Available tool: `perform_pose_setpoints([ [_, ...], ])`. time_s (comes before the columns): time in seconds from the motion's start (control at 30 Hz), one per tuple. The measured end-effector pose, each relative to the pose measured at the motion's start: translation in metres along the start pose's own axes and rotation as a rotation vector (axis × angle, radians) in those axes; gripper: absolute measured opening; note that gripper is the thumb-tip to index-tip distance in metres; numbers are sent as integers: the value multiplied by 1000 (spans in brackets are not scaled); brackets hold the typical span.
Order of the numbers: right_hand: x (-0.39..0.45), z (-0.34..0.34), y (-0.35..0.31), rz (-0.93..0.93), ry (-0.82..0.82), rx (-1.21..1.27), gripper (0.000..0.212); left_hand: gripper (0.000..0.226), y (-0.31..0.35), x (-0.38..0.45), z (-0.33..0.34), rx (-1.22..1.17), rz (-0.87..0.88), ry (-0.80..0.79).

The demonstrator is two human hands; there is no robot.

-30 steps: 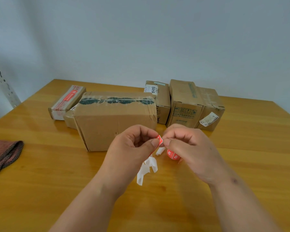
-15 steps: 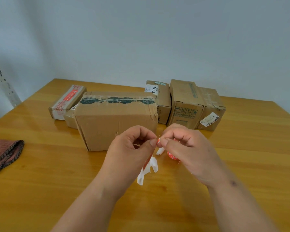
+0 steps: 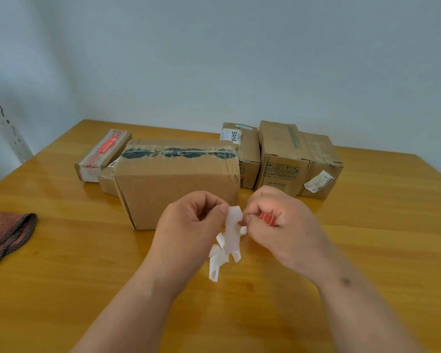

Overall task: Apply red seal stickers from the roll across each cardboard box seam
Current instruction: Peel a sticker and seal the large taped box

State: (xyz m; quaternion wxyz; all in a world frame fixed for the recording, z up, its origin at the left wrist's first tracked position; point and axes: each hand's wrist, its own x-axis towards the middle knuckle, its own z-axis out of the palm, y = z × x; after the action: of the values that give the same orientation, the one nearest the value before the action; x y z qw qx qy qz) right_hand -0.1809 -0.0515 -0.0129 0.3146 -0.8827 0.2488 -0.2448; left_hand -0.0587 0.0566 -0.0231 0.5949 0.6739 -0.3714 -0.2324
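Both hands pinch — left (image 3: 189, 225) the down-hanging backing strip (image 3: 229, 238), right (image 3: 283, 225) the sticker roll (image 3: 267, 218).

Sticker roll (image 3: 267, 219) half-hidden by fingers (image 3: 270, 208)

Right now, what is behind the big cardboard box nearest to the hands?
Behind the big box, at its left, a flat box with red print and a small carton show partly. A labelled box rises behind its right corner. Their hidden parts cannot be seen.
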Motion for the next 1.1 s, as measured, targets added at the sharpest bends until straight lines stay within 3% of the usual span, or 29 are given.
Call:
perform_pose_setpoints([
  [0.13, -2, -2, 10, 27, 8, -152, 26, 20, 1, 7, -15, -85, -16, 129],
  [0.27, -2, -7, 9, 62, -95, -429, 27, 26, 0, 19, -34, -470, -60, 184],
  [0.37, 0, -8, 2, 54, -148, -611, 21, 27, 2, 24, -43, -660, -44, 127],
  [0.5, 4, -10, -2, 3, -93, -697, 38, 19, 0, 23, -51, -685, 37, 9],
  [0.57, 7, -9, -7, 6, -49, -621, 38, 17, 0, 20, -53, -663, 66, -50],
  [0.67, 10, -6, -19, 81, 2, -239, 15, 12, -1, 17, -54, -626, 98, -117],
  [0.77, 11, -7, -27, 200, -28, 70, 22, 12, -3, 14, -57, -571, 135, -179],
  [0.83, 13, -8, -29, 234, -17, 121, 20, 17, -4, 13, -59, -477, 173, -210],
  [0.93, 17, -4, -28, 250, 4, 150, 40, 16, -2, 13, -62, -371, 198, -211],
  [1.0, 20, -2, -27, 276, 3, 359, 48, 17, 1, 12, -64, -318, 208, -218],
  [1.1, 23, -1, -27, 263, -54, 573, 41, 19, 3, 11, -66, -244, 211, -249],
])
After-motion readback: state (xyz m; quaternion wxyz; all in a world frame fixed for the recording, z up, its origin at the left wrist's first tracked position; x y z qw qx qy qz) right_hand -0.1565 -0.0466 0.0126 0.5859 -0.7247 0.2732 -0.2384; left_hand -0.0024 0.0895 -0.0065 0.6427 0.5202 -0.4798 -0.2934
